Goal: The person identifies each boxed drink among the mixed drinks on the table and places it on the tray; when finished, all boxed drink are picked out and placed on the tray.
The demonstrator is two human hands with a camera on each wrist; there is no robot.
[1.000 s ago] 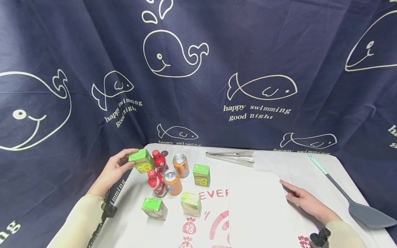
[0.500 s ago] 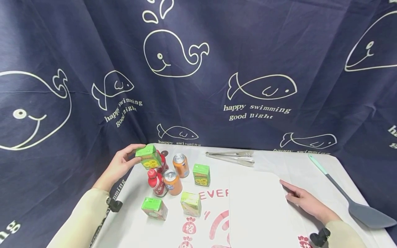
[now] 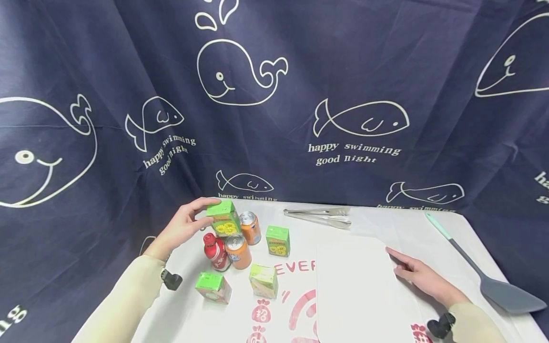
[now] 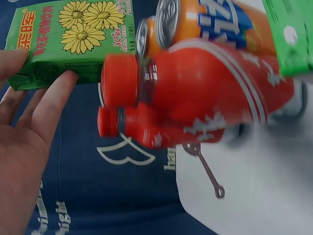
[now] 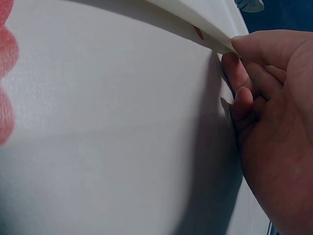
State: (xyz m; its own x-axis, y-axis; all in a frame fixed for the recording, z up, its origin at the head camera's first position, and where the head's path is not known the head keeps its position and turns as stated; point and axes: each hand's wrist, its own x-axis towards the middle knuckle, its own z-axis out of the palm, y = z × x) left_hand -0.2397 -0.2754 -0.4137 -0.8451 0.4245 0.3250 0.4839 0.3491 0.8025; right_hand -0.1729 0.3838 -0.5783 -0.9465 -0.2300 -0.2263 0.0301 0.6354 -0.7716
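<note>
In the head view my left hand [image 3: 182, 227] grips a green drink carton [image 3: 226, 218] with yellow flowers, thumb on one side and fingers on the other. The carton is raised behind a red bottle [image 3: 216, 253] and beside two orange soda cans [image 3: 238, 252]. It hides a second red bottle, which shows in the left wrist view as the lower bottle [image 4: 168, 131]. On the right, my right hand [image 3: 424, 281] pinches the edge of a flat white board [image 3: 360, 290]. The right wrist view has the thumb on the board's edge [image 5: 195, 19] and fingers curled below.
Three more drink cartons stand on the table: one right of the cans [image 3: 278, 242], two nearer the front [image 3: 263, 282]. Metal tongs [image 3: 319, 216] lie at the back. A grey spatula [image 3: 510, 295] lies far right. A dark curtain [image 3: 364, 57] hangs behind.
My left hand has carried the green carton rightward, past the rear red bottle toward the cans, and turned it more upright. The right hand and the white board have stayed put.
</note>
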